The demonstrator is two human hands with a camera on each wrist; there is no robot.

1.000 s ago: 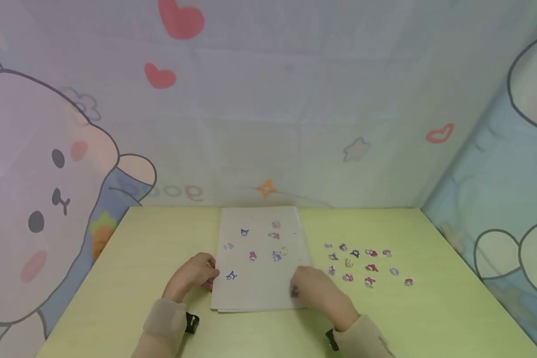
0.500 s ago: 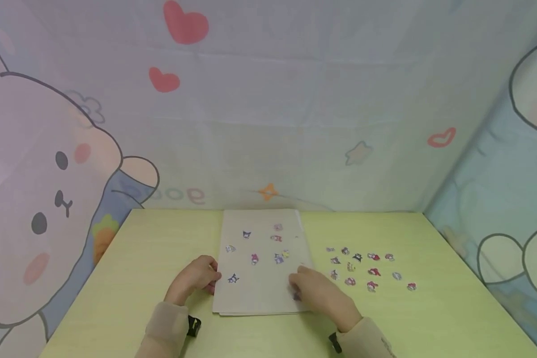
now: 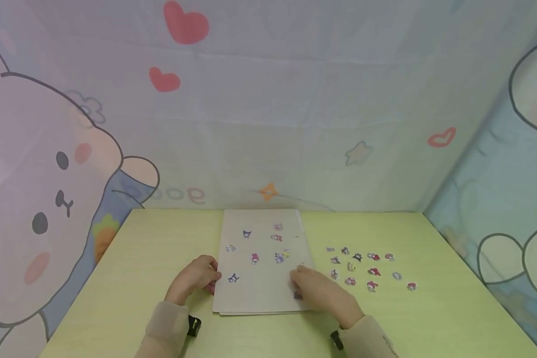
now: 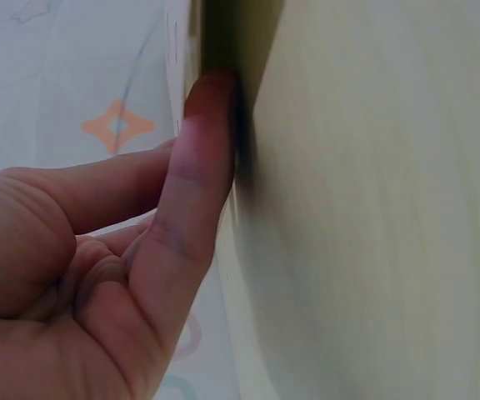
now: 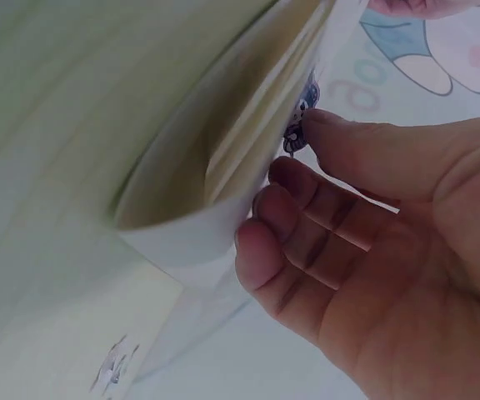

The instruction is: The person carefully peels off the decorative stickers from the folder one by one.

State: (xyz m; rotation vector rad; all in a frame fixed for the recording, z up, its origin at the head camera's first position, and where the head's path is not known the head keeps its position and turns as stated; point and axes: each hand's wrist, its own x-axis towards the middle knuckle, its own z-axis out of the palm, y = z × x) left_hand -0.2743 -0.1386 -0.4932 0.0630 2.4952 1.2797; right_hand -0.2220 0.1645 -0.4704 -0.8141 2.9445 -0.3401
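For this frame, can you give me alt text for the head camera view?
Two hands rest on a sheet of paper on a yellow-green table: the left hand at its left edge, the right hand pressing a sticker near its right edge. Stickers dot the sheet; more loose stickers lie to the right.

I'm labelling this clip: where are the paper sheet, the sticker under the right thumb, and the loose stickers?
paper sheet (image 3: 261, 293), head view, bare lower part.
sticker (image 5: 300, 125), right wrist view, its printed face.
loose stickers (image 3: 369, 270), head view, middle of the group.
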